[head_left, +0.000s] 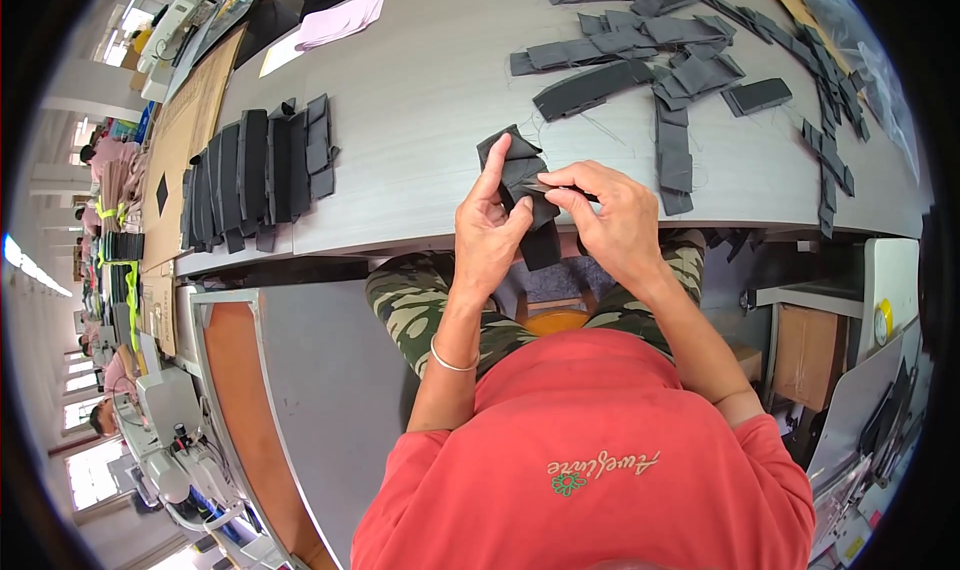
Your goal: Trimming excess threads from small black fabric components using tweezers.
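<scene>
Above the table's near edge, my left hand is closed on a dark grey folded fabric strip, with its index finger pointing up along the piece. The strip's lower end hangs past the table edge toward my lap. My right hand pinches small thread snips with a dark handle. Their pointed metal tip touches or lies just over the fabric beside my left thumb; the fingers partly hide the tool, and I cannot tell whether its blades are closed.
A row of stacked dark strips lies at the left of the grey table. Loose strips with stray threads are heaped at the far right. Pink cloth lies at the back. Sewing machines and other people stand off to the left.
</scene>
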Tool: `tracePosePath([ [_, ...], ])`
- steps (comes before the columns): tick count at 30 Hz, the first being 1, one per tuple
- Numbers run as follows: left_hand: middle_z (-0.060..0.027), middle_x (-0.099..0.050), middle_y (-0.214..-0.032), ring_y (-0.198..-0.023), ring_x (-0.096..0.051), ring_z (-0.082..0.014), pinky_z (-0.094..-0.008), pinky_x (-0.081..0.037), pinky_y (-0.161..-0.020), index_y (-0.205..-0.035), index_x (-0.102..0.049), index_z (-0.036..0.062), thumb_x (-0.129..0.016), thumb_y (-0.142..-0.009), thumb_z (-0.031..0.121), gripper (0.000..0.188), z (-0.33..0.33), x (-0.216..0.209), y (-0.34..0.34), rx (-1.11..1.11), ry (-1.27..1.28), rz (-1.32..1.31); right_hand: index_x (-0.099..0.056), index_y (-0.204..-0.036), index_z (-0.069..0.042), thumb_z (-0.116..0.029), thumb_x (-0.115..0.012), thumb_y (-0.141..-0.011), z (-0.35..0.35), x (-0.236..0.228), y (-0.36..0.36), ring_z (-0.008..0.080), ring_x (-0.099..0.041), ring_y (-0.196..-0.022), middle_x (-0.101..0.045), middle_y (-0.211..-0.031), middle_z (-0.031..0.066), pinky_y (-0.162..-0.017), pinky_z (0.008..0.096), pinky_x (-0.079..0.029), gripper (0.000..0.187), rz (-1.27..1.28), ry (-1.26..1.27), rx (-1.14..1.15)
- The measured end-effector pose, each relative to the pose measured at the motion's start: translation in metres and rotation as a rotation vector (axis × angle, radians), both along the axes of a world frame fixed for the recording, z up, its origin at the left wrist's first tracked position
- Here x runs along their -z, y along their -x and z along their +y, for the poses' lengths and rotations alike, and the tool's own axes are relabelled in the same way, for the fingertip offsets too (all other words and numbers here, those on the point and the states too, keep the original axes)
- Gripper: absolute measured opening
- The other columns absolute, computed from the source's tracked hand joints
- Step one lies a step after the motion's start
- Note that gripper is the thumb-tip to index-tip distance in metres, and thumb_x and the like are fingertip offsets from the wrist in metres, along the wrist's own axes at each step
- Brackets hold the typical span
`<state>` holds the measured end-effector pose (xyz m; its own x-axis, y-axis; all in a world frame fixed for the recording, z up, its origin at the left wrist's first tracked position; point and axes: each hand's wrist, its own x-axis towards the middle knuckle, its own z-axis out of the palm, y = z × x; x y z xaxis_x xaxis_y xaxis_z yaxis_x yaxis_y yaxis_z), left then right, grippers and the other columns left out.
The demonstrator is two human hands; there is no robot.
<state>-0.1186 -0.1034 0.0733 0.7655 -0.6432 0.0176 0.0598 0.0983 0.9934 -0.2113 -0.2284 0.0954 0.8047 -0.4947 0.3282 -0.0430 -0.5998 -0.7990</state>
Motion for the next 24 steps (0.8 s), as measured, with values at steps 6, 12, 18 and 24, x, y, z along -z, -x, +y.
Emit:
tracePosePath([
  [6,-0.0024,-0.062,-0.102,-0.073,-0.051,-0.0021,-0.0168,-0.042,-0.054,-0.146,-0.035,0.009,-0.054,-0.083,-0.007,0.068,-0.004,0.007,0.0,-0.004,0.056,-0.041,-0.07,-0.09,-0.013,-0.018,-0.066,-0.082,0.001,0.004,-0.004,0.0217,-0.064,-0.071,-0.067,-0.078,0.0015,-0.06,0.0331,-0.048,0.01,-0.015,0.044,0.018],
  [12,-0.0019,-0.062,-0.103,-0.073,-0.05,-0.0022,-0.017,-0.041,-0.055,-0.146,-0.035,0.0087,-0.054,-0.083,-0.007,0.068,-0.002,0.002,0.0,0.03,0.003,-0.009,-0.07,-0.09,-0.012,-0.018,-0.066,-0.081,0.002,0.008,-0.007,0.0217,-0.063,-0.071,-0.066,-0.077,0.0016,-0.06,0.0337,-0.048,0.011,-0.083,0.073,0.015],
  [18,-0.0027,-0.061,-0.105,-0.077,-0.051,-0.0031,-0.0176,-0.045,-0.06,-0.146,-0.035,0.0086,-0.054,-0.083,-0.007,0.068,-0.003,-0.002,0.001,0.051,-0.029,0.032,-0.07,-0.091,-0.009,-0.012,-0.066,-0.08,-0.004,0.009,-0.009,0.0221,-0.063,-0.074,-0.068,-0.081,0.0045,-0.066,0.0315,-0.048,0.012,-0.056,0.043,0.013],
  [24,-0.0159,-0.058,-0.125,-0.097,-0.059,-0.009,-0.0179,-0.047,-0.075,-0.145,-0.033,0.0008,-0.049,-0.082,-0.01,0.066,0.0,-0.01,-0.009,0.029,0.149,0.236,-0.07,-0.089,-0.011,-0.012,-0.066,-0.078,-0.019,-0.001,0.0,0.0217,-0.062,-0.072,-0.068,-0.082,0.0027,-0.063,0.0332,-0.048,0.012,-0.091,-0.141,-0.052],
])
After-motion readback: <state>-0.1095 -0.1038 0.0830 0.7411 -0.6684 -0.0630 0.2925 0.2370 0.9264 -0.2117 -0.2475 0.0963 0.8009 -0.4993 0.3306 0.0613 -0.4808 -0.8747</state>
